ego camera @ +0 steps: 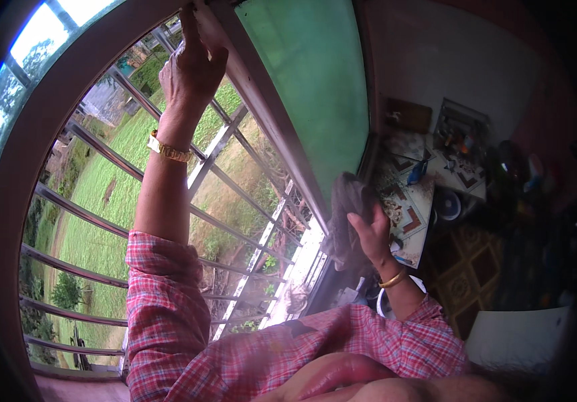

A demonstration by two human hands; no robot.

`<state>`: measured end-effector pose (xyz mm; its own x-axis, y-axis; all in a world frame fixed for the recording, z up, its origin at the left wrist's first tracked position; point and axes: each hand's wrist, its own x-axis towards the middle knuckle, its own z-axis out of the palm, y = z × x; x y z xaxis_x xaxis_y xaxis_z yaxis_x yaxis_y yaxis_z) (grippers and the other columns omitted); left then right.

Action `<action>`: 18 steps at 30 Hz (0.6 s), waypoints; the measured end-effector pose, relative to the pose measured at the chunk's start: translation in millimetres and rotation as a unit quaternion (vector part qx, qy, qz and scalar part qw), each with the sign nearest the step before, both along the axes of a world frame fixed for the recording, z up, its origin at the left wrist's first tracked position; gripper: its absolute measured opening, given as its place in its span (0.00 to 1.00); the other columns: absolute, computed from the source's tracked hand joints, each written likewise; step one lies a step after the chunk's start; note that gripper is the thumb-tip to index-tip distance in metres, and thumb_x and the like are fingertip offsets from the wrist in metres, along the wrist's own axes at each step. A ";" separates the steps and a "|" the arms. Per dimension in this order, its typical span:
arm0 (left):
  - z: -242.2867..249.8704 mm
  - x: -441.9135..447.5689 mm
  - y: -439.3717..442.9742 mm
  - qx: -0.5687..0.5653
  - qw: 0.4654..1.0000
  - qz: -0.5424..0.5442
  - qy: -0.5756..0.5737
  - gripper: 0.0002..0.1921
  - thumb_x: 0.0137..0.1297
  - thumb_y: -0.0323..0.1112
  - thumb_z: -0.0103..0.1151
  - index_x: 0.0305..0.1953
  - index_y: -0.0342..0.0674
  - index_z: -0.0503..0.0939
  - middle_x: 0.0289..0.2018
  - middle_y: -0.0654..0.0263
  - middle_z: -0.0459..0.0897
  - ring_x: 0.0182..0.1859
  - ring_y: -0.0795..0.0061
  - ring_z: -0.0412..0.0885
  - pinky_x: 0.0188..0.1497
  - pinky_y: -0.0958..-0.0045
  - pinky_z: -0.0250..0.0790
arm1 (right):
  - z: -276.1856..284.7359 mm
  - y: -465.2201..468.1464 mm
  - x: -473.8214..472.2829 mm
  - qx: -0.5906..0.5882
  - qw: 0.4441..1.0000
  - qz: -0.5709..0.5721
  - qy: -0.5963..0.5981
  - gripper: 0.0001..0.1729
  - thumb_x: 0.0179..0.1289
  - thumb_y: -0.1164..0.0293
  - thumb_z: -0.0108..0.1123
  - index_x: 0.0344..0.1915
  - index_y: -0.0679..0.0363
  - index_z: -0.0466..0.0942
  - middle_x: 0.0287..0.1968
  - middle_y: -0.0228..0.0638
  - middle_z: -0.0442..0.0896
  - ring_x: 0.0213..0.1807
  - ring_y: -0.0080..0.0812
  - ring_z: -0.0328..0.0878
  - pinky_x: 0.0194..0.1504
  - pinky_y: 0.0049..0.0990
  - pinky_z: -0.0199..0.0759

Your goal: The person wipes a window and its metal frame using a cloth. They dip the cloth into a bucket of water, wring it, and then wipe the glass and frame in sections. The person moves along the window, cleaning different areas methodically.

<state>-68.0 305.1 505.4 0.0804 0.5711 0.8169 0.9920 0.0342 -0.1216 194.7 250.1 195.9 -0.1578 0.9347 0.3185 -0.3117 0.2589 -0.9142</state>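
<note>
My left hand (190, 75), with a gold-coloured watch (169, 149) on its wrist, reaches up to the top of a window sash frame (268, 110). Its fingertips meet the dark frame there, and how they grip is hard to make out. A green pane (308, 90) fills the sash, which stands swung inward. Low on that sash, my right hand (373, 233) holds a bunched dark grey-brown cloth (346, 216) against the pane and frame edge. A gold-coloured bangle (393, 279) circles the right wrist.
Metal window bars (102, 151) cross the opening, with grass (112, 201) outside. At right, a patterned tabletop (409, 201) carries a small blue object (417, 172) and scattered debris. A white rounded rim (381, 301) shows under my right forearm. Patterned floor (462, 271) lies beyond.
</note>
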 end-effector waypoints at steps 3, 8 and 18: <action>-5.8 1.1 -3.3 -0.021 0.999 -0.014 -0.034 0.46 0.58 0.40 0.58 0.73 0.43 0.41 0.26 0.59 0.82 0.27 0.56 0.83 0.27 0.58 0.72 | -1.1 -2.4 1.9 -0.014 1.000 0.025 -0.002 0.26 0.59 0.74 0.62 0.58 0.67 0.71 0.52 0.34 0.80 0.51 0.24 0.76 0.56 0.25 0.69; -17.0 14.6 -15.3 -0.099 0.992 0.029 -0.067 0.46 0.58 0.41 0.58 0.73 0.42 0.41 0.23 0.57 0.82 0.27 0.52 0.82 0.29 0.56 0.71 | -5.5 -7.7 5.0 -0.038 0.998 0.046 -0.012 0.25 0.60 0.74 0.62 0.57 0.67 0.71 0.51 0.33 0.80 0.51 0.23 0.76 0.55 0.24 0.69; -11.6 20.8 -13.6 -0.080 0.992 -0.006 -0.100 0.44 0.60 0.40 0.55 0.73 0.42 0.41 0.26 0.58 0.83 0.26 0.56 0.81 0.29 0.57 0.72 | -12.7 -10.8 -0.3 -0.040 0.997 0.065 -0.011 0.25 0.59 0.75 0.62 0.58 0.67 0.71 0.51 0.33 0.79 0.51 0.23 0.76 0.56 0.24 0.69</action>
<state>-47.2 291.5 493.8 -0.0663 0.6943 0.7167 0.9971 0.0190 0.0738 194.3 239.4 183.2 -0.2848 0.9282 0.2395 -0.3168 0.1447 -0.9374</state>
